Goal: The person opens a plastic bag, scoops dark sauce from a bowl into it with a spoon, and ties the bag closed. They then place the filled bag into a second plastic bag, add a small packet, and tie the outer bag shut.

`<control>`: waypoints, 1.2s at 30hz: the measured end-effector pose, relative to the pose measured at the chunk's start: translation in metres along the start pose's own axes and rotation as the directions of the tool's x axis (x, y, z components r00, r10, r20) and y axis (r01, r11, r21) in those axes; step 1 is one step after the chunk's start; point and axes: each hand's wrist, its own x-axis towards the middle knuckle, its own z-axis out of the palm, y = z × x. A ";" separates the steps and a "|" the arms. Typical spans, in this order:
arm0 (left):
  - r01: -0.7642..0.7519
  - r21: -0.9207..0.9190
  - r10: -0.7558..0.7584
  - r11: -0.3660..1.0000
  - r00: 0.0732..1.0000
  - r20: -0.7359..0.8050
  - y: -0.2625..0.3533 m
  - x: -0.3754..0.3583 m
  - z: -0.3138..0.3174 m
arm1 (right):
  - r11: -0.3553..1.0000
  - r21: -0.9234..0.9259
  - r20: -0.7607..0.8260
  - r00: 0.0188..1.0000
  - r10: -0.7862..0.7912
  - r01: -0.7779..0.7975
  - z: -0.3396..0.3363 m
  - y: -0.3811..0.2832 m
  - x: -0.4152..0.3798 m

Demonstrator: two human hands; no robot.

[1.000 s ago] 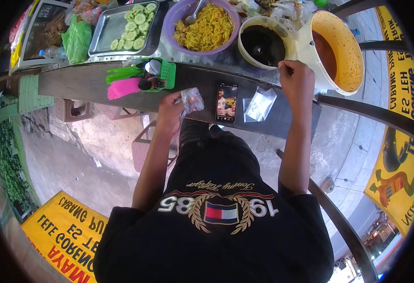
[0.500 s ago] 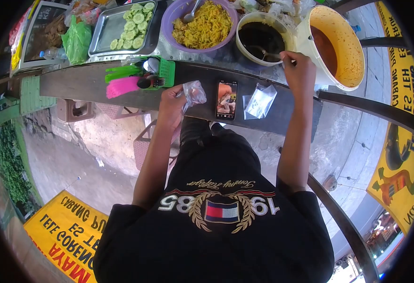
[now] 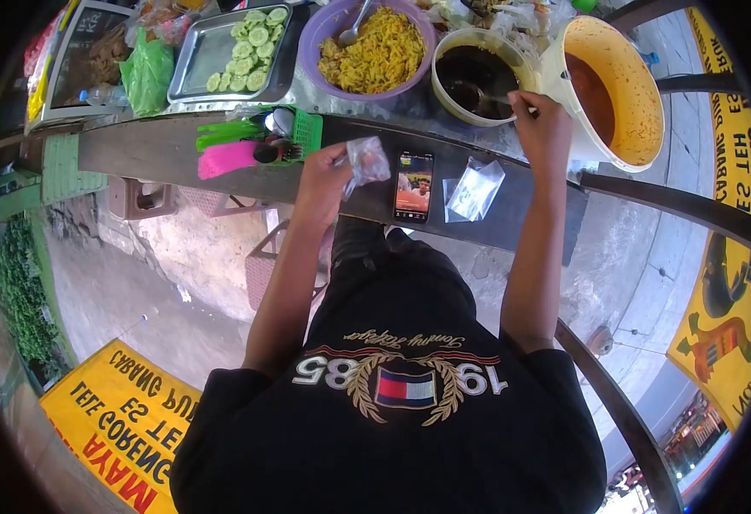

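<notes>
My left hand (image 3: 327,176) is closed on a small clear plastic bag (image 3: 366,163), held up over the dark bench. With its fingers pinched, my right hand (image 3: 543,127) grips the handle of a spoon (image 3: 497,99) at the rim of a tub. The spoon's far end dips into dark brown sauce (image 3: 478,79) inside that round pale tub (image 3: 449,110). Between my hands a phone (image 3: 414,187) lies with its screen lit. Beside it rests a stack of clear plastic bags (image 3: 476,190).
A white bucket (image 3: 638,104) of reddish sauce stands right of the tub. Leftward are a purple bowl (image 3: 309,53) of yellow shredded food, a metal tray (image 3: 189,72) of cucumber slices and a green bag (image 3: 146,75). A green cutlery basket (image 3: 308,133) sits on the bench (image 3: 140,152).
My left hand has shifted slightly right with the plastic bag, which is now raised a little. The spoon has moved in the dark sauce. The phone's picture differs.
</notes>
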 end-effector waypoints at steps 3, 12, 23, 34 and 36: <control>-0.076 0.059 0.072 0.995 0.995 0.068 0.021 0.017 0.023 | 0.995 0.044 0.007 0.996 -0.091 0.091 0.014 0.002 -0.001; -0.241 -0.029 0.240 0.970 0.936 0.258 0.064 0.063 0.074 | 0.952 0.083 0.060 0.955 0.289 -0.293 -0.009 -0.001 -0.019; -0.345 0.204 0.309 0.916 0.932 0.188 0.032 0.130 0.080 | 0.876 0.348 -0.041 0.928 0.370 -0.334 -0.036 -0.021 -0.013; -0.306 0.156 0.285 0.939 0.948 0.142 0.049 0.118 0.075 | 0.965 -0.224 -0.198 0.962 -0.185 0.139 -0.008 -0.006 -0.009; -0.277 0.153 0.258 0.949 0.957 0.133 0.056 0.115 0.070 | 0.943 -0.309 -0.136 0.975 -0.176 0.127 -0.009 -0.013 -0.017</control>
